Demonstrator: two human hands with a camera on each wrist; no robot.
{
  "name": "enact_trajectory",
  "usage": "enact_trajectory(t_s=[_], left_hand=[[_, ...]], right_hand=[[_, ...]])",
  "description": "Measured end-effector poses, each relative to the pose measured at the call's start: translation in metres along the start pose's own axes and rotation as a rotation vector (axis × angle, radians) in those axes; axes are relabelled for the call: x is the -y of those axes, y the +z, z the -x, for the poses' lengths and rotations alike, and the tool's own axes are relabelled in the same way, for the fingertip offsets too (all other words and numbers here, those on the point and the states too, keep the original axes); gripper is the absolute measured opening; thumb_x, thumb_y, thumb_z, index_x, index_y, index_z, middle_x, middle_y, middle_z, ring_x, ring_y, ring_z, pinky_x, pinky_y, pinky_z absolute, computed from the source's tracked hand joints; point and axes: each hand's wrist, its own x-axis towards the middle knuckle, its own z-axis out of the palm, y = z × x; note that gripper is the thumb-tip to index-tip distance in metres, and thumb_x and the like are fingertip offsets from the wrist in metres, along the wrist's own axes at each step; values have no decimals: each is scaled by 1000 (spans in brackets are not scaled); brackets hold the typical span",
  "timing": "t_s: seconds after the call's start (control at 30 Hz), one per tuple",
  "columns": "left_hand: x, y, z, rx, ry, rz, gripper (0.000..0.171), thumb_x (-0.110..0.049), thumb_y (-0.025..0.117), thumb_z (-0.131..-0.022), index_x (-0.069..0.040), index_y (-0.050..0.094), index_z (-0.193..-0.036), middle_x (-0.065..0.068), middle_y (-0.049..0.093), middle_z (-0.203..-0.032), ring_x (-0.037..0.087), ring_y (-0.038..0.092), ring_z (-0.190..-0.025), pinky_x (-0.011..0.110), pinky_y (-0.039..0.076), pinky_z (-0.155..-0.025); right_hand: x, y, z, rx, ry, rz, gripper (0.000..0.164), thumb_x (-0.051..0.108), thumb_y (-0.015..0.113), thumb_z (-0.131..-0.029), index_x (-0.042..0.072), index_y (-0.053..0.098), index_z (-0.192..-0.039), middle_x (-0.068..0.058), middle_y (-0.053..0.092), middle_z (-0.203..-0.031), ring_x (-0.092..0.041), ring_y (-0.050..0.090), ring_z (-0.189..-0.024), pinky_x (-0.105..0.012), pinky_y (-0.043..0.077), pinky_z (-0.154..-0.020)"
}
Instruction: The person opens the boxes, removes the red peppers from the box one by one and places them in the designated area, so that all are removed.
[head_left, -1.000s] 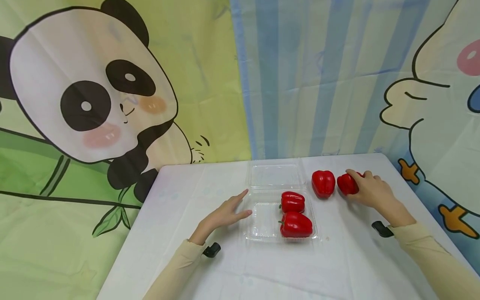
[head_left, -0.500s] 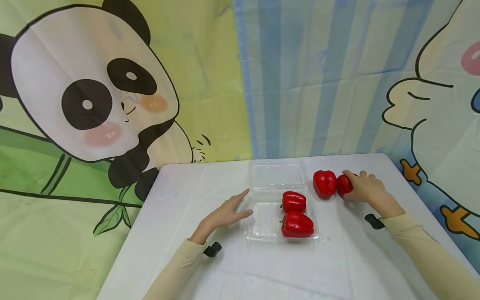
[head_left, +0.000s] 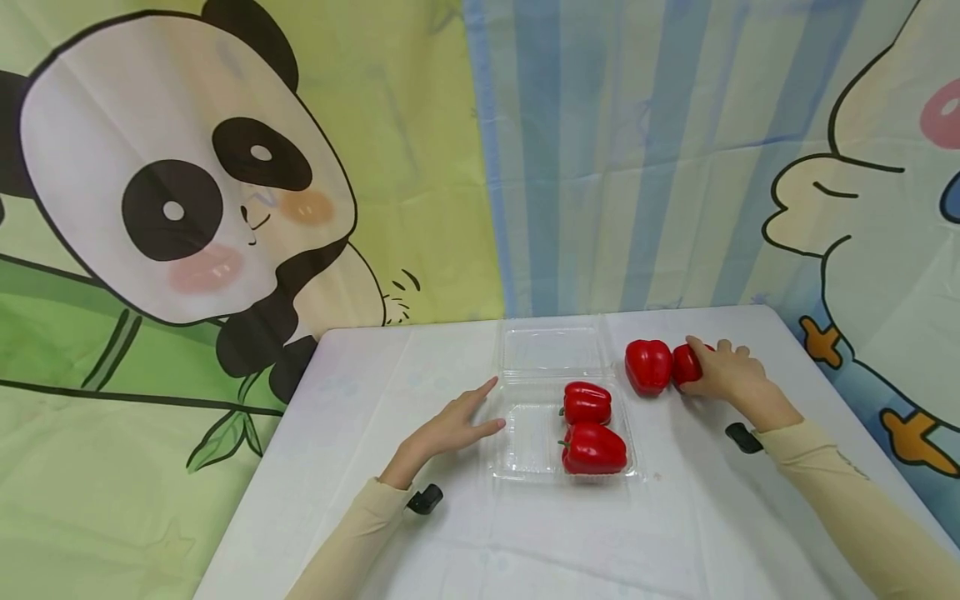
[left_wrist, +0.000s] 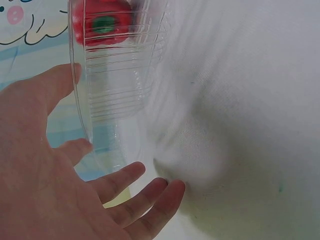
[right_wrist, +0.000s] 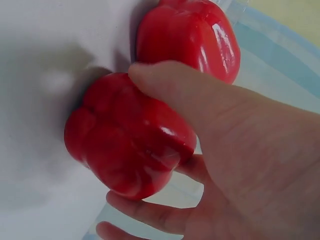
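Room in container's (head_left: pixel 528 437) left half, left hand (head_left: pixel 450 423) spread at rim (left_wrist: pixel 82 110), right hand (head_left: pixel 735 377) curled round rightmost pepper (head_left: pixel 686 367).

The four bell peppers (head_left: pixel 594 451) are bright red, one with a green stem end (left_wrist: pixel 104 25); the clamshell container (head_left: pixel 531 442) is colourless and see-through. White tablecloth (head_left: pixel 600 542), pale beige sleeves (head_left: pixel 348 537), black wrist cameras (head_left: pixel 425 499). The backdrop (head_left: pixel 431 167) pairs yellow-green with blue and cream stripes, and its black-and-white panda (head_left: pixel 82 125) has pink and orange cheeks.
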Motion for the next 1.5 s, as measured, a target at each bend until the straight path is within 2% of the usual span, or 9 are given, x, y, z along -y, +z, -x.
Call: enact_trajectory(t_s=[0.23,0.7,1.5], left_hand=[[-1,0,0,1,0,1,83,-58,56,-97,-24,17,-163,14,33,-163,34,33,-150,54,32,-120],[0,-1,0,-1,-6,3,84,-60,55,-96,-26,17,-163,13,32,-163,34,32,-150,55,31,-120],[-2,-2,0,2,-6,-2,82,-56,58,-97,-26,18,-162,14,34,-162,34,34,-149,55,32,-119]], right_hand=[[2,-4,1,14,11,-14,94,36,78,-80,-5,28,-147,-45,43,-120,-60,47,-101,-65,53,-81],[3,-7,2,24,24,-18,95,35,79,-78,-6,27,-147,-45,41,-124,-62,44,-107,-65,54,-83],[3,-10,6,23,-12,-7,95,33,80,-80,-6,26,-148,-45,39,-129,-63,43,-111,-66,55,-82]])
